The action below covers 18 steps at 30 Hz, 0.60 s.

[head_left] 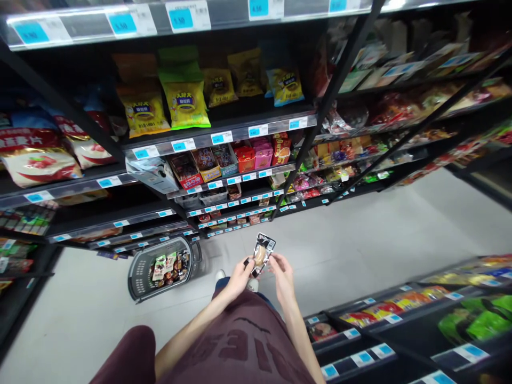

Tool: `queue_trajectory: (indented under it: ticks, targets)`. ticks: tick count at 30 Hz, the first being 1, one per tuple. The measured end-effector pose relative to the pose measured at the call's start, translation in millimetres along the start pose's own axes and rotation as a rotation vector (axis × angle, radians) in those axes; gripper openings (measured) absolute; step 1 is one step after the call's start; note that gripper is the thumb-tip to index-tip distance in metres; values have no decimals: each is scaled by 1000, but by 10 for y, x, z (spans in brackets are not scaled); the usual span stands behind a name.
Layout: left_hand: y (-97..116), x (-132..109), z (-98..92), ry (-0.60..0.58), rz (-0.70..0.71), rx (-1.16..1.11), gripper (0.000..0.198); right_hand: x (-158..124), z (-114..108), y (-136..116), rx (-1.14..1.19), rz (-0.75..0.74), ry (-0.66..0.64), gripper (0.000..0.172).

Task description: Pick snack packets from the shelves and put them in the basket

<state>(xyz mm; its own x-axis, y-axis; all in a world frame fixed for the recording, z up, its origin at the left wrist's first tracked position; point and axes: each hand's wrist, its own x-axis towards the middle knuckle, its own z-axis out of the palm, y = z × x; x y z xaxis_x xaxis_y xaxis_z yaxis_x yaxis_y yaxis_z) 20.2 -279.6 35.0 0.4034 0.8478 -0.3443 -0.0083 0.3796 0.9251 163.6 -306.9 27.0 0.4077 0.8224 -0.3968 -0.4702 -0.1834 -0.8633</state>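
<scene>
A small black snack packet [262, 253] with a clear window and a barcode is held in front of my body, above the floor. Something tan shows through its window. My left hand [241, 274] pinches the packet's lower left edge between thumb and fingers. On the opposite side, my right hand [282, 271] grips the right edge, its fingertips partly behind the packet. To the left on the floor stands a grey shopping basket [138, 274], with several small snack packets [170, 268] lying inside it.
Shelves [256, 118] of packaged snacks with blue price tags rise ahead, with yellow bags [186, 104] and small boxes [208, 162] on them. Another low shelf [360, 341] is at the lower right. Pale floor [340, 240] runs between the shelves.
</scene>
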Motion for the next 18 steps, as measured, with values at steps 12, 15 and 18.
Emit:
queue_trajectory:
  ticks: [12,15,18]
  targets:
    - [-47,-183,-291,157,194,91,48,136,525,153,-177,54,-406,42]
    - [-147,-92,-416,367,64,-178,40,232,592,186,-196,68,-472,38]
    - [-169,91,-475,438,-50,-272,52,334,563,193,-168,89,-404,41]
